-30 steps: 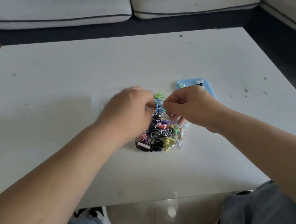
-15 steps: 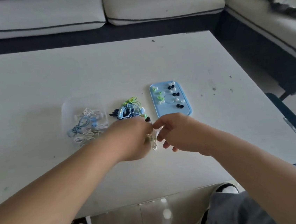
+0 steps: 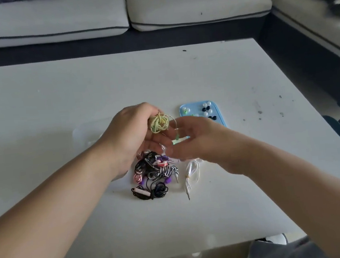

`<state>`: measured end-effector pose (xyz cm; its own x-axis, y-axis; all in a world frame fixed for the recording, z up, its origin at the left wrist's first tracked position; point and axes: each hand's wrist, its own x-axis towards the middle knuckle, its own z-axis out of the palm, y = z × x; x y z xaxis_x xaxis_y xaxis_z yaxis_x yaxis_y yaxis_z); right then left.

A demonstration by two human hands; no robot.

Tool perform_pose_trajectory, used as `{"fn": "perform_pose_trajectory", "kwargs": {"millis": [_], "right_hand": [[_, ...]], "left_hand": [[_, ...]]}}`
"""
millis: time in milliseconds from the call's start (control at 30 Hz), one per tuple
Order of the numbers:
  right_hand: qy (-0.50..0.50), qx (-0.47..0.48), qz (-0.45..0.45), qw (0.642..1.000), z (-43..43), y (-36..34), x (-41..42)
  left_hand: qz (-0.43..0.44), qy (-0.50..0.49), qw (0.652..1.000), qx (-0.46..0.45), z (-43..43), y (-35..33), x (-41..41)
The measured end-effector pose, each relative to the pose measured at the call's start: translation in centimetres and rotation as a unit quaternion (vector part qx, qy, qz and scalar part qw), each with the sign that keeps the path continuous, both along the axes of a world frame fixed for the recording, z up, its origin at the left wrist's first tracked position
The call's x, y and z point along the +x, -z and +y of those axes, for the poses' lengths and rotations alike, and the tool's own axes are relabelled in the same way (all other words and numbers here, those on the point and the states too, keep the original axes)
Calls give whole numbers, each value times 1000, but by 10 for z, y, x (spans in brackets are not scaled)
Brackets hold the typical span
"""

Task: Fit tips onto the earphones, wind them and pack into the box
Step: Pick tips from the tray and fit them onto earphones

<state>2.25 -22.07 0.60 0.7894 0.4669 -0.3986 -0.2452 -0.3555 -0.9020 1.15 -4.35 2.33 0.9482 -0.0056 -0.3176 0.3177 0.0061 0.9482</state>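
The yellow-green earphones (image 3: 159,123), wound into a bundle, are gripped above the table (image 3: 57,98) by the left hand (image 3: 131,133), the right hand (image 3: 191,139) loosely open beside them, while the tangled pile (image 3: 154,170) and the tray of tips (image 3: 218,111) suggest most work remains.

We saw a white table (image 3: 252,162) that looked smooth and matt. The blue tray (image 3: 194,107) looked like shiny plastic, and the sofa (image 3: 194,6) looked like soft cloth. The black cords (image 3: 158,191) looked glossy.
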Motion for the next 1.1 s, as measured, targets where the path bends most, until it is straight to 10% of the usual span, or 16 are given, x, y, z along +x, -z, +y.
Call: {"fn": "perform_pose_trajectory", "kwargs": {"millis": [267,1100], "right_hand": [[10,160,64,985,0,-6,11],[102,246,122,956,-13,-11,14]], "left_hand": [[57,20,989,-134,9,-5,5],[13,11,998,-66,-2,-1,2]]}}
